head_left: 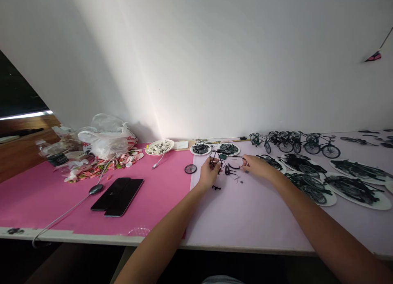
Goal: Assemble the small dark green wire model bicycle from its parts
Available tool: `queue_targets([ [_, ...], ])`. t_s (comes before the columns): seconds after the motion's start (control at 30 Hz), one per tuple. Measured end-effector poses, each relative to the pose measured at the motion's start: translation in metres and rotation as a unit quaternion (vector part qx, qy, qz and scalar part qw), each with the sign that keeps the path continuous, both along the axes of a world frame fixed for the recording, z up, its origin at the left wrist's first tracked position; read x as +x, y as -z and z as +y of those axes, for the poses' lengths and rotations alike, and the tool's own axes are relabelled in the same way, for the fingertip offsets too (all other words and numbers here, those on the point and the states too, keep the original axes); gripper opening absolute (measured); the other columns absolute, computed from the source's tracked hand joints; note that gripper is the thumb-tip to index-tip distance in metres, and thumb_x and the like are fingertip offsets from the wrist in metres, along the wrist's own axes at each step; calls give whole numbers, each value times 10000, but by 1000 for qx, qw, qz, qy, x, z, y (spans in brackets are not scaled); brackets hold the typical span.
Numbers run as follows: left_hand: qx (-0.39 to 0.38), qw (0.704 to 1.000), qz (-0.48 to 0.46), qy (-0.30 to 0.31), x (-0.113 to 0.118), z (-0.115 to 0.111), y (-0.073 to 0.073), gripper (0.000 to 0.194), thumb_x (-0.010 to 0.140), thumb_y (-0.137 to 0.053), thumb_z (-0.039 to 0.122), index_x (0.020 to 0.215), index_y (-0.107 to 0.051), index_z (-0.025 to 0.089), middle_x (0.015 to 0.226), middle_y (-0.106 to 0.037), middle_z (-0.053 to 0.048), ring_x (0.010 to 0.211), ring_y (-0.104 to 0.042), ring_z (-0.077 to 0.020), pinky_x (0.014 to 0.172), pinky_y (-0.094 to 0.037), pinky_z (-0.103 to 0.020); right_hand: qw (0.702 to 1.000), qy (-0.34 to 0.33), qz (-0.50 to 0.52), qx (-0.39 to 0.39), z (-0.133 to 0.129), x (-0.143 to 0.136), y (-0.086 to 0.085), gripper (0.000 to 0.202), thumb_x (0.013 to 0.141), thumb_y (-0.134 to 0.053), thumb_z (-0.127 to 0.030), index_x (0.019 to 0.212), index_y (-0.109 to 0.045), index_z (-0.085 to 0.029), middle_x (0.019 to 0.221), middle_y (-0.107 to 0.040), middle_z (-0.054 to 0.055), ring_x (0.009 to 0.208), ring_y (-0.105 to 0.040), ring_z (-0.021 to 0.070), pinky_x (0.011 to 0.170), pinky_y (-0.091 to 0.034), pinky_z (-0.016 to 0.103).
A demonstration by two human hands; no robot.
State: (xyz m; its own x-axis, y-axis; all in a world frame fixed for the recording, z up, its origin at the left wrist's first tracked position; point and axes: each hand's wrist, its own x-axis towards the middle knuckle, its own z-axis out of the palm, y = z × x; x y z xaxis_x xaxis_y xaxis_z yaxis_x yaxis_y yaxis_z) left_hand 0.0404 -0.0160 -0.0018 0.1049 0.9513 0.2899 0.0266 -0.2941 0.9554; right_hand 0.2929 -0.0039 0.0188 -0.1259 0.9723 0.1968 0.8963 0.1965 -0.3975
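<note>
My left hand [209,173] is closed around a small dark miniature bicycle frame [217,156], its thin tubes rising above the fingers. To the right, my right hand [251,165] pinches a thin curved black piece [233,166], much like a mudguard; its exact kind is hard to make out. Between the hands lie a black forked part [229,171] and a thin grey part [236,178]. A tiny round piece [242,182] is nearby. Below the left hand rests a small black part [216,187], and a loose spoked wheel [190,169] lies to its left.
Several assembled miniature bicycles [321,145] stand at the back right. White plates [330,200] of bicycle parts fill the right side. Two black phones [118,196], a mouse-like device [96,189], floral scraps [101,169] and a plastic bag [107,142] occupy the left. A wall [196,71] rises behind.
</note>
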Motion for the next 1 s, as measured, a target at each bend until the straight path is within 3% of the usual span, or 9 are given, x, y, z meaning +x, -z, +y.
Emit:
queue_targets([
  [0.2, -1, 1000, 11, 14, 3, -4, 2, 278, 910, -742, 401, 999, -596, 181, 910, -707, -49, 723, -743, -162, 664, -520, -250, 996, -44, 38, -69, 3, 7, 5, 233, 652, -689, -65, 719, -525, -217, 824, -721, 1, 716, -637, 182, 620, -387, 249],
  [0.47, -1, 1000, 3, 17, 4, -2, 3, 266, 907, -741, 378, 1011, -591, 185, 863, -708, -40, 718, -736, -165, 655, -518, -251, 994, -90, 60, -20, -9, -14, -3, 114, 777, -657, -214, 821, -553, -228, 795, -686, 17, 699, -612, 195, 626, -415, 265],
  [0.63, -7, 1000, -2, 17, 4, -2, 4, 289, 896, -754, 392, 1009, -602, 174, 863, -709, -45, 727, -747, -169, 643, -510, -238, 992, -95, 86, -3, -15, -28, -8, 162, 746, -601, -145, 875, -551, -228, 741, -633, -8, 649, -575, 171, 606, -408, 252],
  [0.8, -38, 998, -52, 17, 5, 0, 3, 404, 831, -824, 460, 1012, -618, 163, 860, -720, -64, 723, -754, -198, 601, -502, -240, 992, -94, 83, 32, -13, -29, -3, 191, 770, -603, -140, 916, -516, -227, 900, -648, 32, 757, -609, 183, 661, -442, 258],
  [1.0, -53, 993, -109, 7, 4, 3, 2, 416, 761, -898, 394, 1007, -700, 123, 887, -744, -102, 710, -734, -185, 682, -544, -285, 988, -109, 103, 31, -11, -31, 1, 166, 780, -609, -130, 878, -521, -231, 906, -674, 40, 808, -637, 199, 719, -475, 270],
])
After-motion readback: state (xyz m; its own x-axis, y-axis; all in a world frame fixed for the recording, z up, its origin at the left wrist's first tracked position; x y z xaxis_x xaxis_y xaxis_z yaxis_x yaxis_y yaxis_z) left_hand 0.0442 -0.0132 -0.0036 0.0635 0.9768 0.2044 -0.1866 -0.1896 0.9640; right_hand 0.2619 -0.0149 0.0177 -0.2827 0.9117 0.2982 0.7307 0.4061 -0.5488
